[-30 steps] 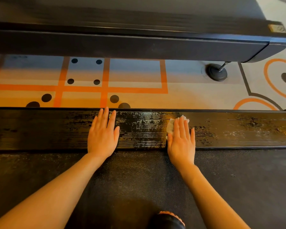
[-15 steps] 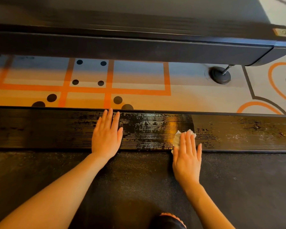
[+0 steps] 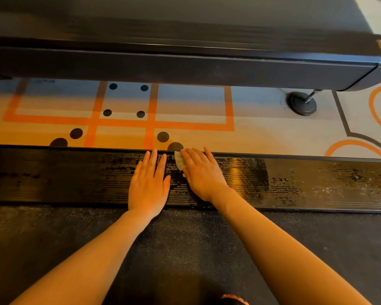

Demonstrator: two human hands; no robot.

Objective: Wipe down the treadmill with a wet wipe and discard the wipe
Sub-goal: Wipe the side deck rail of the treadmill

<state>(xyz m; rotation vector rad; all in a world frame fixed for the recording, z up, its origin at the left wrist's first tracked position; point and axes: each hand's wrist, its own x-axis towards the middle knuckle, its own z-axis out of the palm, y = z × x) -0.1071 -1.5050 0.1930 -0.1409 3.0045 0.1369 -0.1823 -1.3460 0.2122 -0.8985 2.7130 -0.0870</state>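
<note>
The treadmill's black ribbed side rail [image 3: 295,181] runs left to right across the view, with wet streaks in its middle and dusty specks toward the right. My right hand [image 3: 201,173] lies flat on the rail and presses a white wet wipe [image 3: 179,161] under its fingers; only the wipe's left edge shows. My left hand [image 3: 149,183] rests flat on the rail just left of it, fingers together, holding nothing. The dark running belt [image 3: 53,249] lies below the rail, under my forearms.
Beyond the rail is a patterned floor [image 3: 262,128] with orange lines and black dots. A second black treadmill [image 3: 185,67] stands across the top, its round levelling foot [image 3: 302,104] on the floor at right. Something orange-patterned and dark [image 3: 234,300] shows at the bottom edge.
My right hand has slid the wipe left and toward the rail's far edge, close to my left hand. A wet shiny patch is left on the rail to its right. My left hand stayed put.
</note>
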